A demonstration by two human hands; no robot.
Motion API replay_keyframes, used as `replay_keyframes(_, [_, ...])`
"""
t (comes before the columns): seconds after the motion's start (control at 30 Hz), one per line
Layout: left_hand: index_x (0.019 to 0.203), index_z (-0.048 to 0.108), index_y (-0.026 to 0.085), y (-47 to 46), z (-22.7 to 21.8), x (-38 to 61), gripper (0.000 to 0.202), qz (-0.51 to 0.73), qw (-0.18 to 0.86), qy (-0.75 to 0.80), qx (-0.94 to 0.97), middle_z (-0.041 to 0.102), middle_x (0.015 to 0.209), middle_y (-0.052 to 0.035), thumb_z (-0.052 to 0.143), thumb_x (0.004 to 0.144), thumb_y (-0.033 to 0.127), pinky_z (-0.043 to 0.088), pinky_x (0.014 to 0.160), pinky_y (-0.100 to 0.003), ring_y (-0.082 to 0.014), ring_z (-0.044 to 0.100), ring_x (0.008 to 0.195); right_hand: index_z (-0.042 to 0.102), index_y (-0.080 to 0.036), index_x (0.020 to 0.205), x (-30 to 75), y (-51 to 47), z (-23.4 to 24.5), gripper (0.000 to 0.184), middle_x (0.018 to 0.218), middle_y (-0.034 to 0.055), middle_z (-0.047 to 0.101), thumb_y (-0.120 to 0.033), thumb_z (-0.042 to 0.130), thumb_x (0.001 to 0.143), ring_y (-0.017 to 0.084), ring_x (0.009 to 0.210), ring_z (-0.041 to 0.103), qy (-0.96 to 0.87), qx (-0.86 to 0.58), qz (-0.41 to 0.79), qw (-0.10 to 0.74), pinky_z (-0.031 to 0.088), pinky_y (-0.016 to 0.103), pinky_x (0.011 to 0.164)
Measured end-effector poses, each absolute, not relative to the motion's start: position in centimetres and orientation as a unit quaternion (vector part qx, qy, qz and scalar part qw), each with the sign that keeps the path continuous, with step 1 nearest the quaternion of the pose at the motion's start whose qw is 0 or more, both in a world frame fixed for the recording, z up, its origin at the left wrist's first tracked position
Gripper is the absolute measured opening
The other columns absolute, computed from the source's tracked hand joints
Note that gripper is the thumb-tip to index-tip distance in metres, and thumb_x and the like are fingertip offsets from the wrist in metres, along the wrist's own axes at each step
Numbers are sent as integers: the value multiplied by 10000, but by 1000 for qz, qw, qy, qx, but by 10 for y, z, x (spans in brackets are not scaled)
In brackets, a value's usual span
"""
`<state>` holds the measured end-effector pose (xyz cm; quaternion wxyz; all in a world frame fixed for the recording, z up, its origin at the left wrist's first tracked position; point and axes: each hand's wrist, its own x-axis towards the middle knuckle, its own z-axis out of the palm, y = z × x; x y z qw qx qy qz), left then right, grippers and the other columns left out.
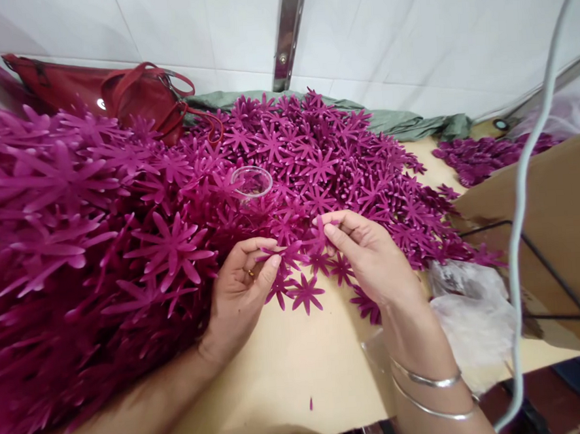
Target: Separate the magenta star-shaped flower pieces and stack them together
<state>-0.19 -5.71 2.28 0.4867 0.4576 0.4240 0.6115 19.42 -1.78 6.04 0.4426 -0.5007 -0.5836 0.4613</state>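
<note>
Between thumb and fingers, my left hand pinches a magenta artificial flower petal piece with long narrow lobes. Close beside it, my right hand pinches another magenta petal piece by one lobe. The two pieces are very near each other; I cannot tell whether they touch. Below the hands, a loose star-shaped petal piece lies flat on the table. A large heap of the same pieces spreads behind both hands and rises high at the left.
A clear plastic cup sits in the heap. A red handbag rests at the back left. To the right are clear plastic bags, a cardboard box and a hanging grey cable. The pale table has a front edge near me.
</note>
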Motion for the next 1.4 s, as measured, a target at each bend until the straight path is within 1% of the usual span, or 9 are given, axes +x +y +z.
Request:
replay_keyframes(0.17, [1000,717,211,-60,21,1,77,595,504,417,466,748,969,-1,704,934,250,535,827,-184,-110,695,906,727,-216,1099,194,-33,76,195,1017,59,772,-216,592,958,218,890,707,-699,-583,277,307,507,381,842])
replay_keyframes(0.33, [1037,662,217,-57,13,1,82,587,521,424,452,701,934,14,644,983,275,518,762,-183,-95,647,821,716,-215,1130,201,-33,88,237,1156,91,761,-160,563,957,255,1042,712,-723,-599,123,320,512,416,936])
replay_keyframes(0.53, [1140,615,230,-54,9,0,190,584,576,410,399,724,963,8,653,982,329,534,771,-211,-107,665,822,723,-216,1016,176,-24,101,130,1024,49,763,-223,599,979,197,930,703,-731,-542,198,364,522,347,878])
replay_keyframes(0.7, [1006,647,202,-51,10,-1,150,595,567,411,395,740,921,-4,663,968,346,551,803,-237,-126,682,835,706,-228,1091,148,-22,74,185,1042,45,738,-366,630,995,184,950,683,-699,-496,297,422,528,326,877])
replay_keyframes(0.8, [972,649,205,-48,9,-2,143,606,551,409,402,736,951,-6,659,969,348,551,848,-249,-130,675,871,720,-230,1067,145,-19,57,174,1027,43,724,-333,728,927,190,970,680,-713,-453,317,431,532,329,900])
replay_keyframes(0.9, [961,653,206,-47,7,-2,153,601,543,425,404,718,910,2,673,956,358,547,806,-236,-123,652,830,725,-225,930,149,-17,48,39,963,38,716,-260,706,936,185,940,680,-718,-425,320,449,530,326,886])
replay_keyframes(1.07, [986,653,199,-48,10,0,177,599,550,433,390,726,961,-12,725,907,340,548,809,-237,-131,667,873,659,-221,794,151,-20,50,136,863,14,670,-245,717,915,170,836,644,-693,-438,343,459,518,315,813])
replay_keyframes(1.27, [1003,657,202,-48,9,-1,168,597,546,417,414,744,1008,-28,728,911,325,560,878,-269,-157,700,954,590,-226,758,146,-22,47,221,837,4,628,-326,727,899,160,789,608,-647,-440,421,459,514,296,732])
replay_keyframes(1.4, [1106,629,226,-50,8,-1,197,600,543,409,422,720,1076,-34,692,947,323,553,935,-278,-158,685,1026,573,-230,772,143,-22,43,219,931,25,663,-318,731,896,174,865,643,-641,-413,438,476,531,307,772])
